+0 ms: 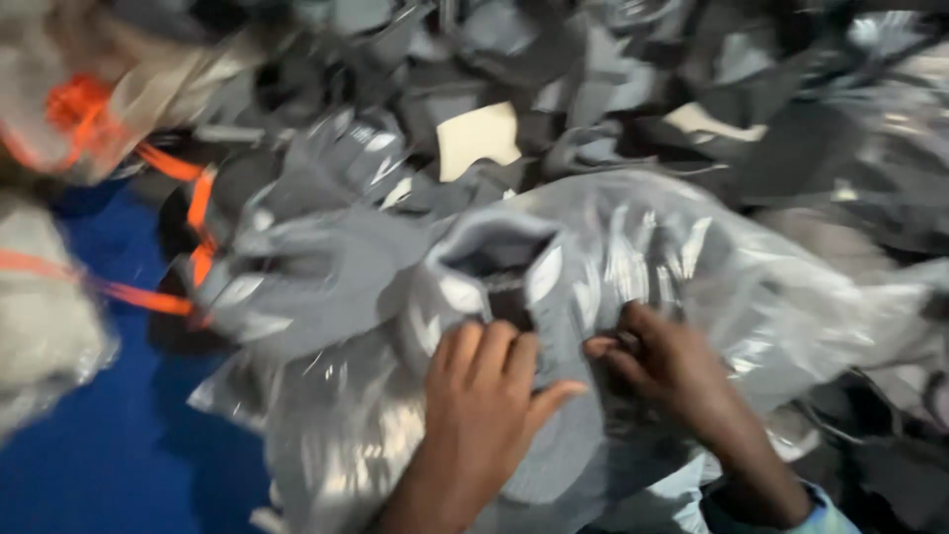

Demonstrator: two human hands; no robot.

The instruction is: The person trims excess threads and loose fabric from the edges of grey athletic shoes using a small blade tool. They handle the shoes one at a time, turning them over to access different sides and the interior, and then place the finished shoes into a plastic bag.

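A blue floor or mat [119, 445] shows at the lower left, and nearly everything above and right of it is a deep heap of grey garments in clear plastic bags [613, 89], all blurred by motion. At the far left we see pale bundles tied with orange straps [148, 158], one strap trailing across the blue. Moving right, a loose grey sleeve or folded piece [306, 277] lies just beside the thing in front of us: a grey knitted garment in a shiny plastic bag [692, 257], its dark collar opening [499, 262] turned up toward us. Our left hand [484, 391] lies flat on the knit just below the collar, fingers spread and pressing, gripping nothing that we can make out. Our right hand [662, 361] is curled, fingertips pinched at something dark beside the collar; we cannot tell whether that is a tag, fabric or the bag's edge. We judge that the slick plastic could slide under the flat hand, or that a hard pull at the pinch could tear the thin bag. Further right, more bagged pieces crowd close and overlap the bag's far edge, leaving little room to spread it.
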